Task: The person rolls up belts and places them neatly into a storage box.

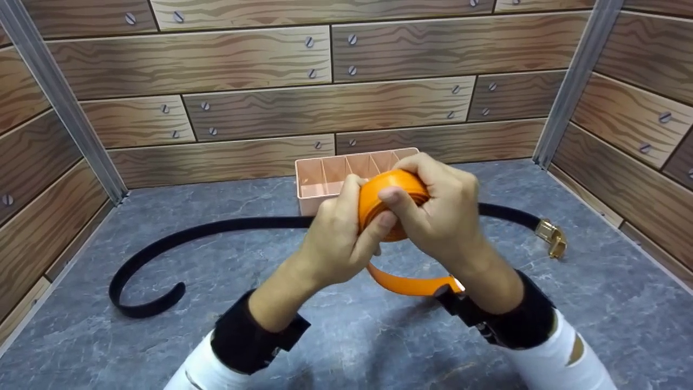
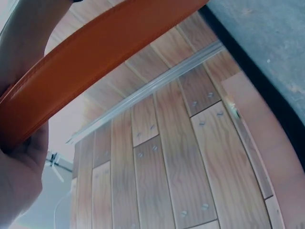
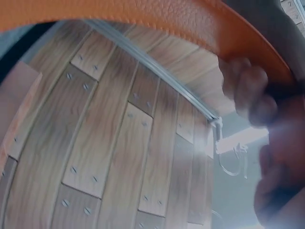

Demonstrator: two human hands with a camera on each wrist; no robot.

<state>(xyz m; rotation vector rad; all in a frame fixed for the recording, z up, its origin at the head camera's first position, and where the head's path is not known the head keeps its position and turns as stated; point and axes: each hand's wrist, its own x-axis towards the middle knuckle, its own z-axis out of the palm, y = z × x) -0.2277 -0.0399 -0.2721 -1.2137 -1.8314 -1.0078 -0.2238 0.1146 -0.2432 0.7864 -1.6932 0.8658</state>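
An orange belt (image 1: 398, 181), wound into a thick coil, is held up in front of me between both hands. My left hand (image 1: 335, 233) grips the coil's left side, thumb across its near face. From the right, my right hand (image 1: 446, 211) grips it, with the fingers over the top and the thumb on the near edge. A loose length of the belt curves below the hands toward the right wrist, which partly hides a bright bit at its end. Both wrist views show the stitched orange strap (image 2: 105, 52) running close past the fingers.
Behind the hands stands a pink compartment box (image 1: 309, 205), partly hidden. A black belt (image 1: 216, 225) stretches across the grey tabletop (image 1: 238, 271), curling at the left, with its gold buckle (image 1: 551, 237) at the right. Wood-patterned walls (image 1: 260, 65) enclose the back and sides.
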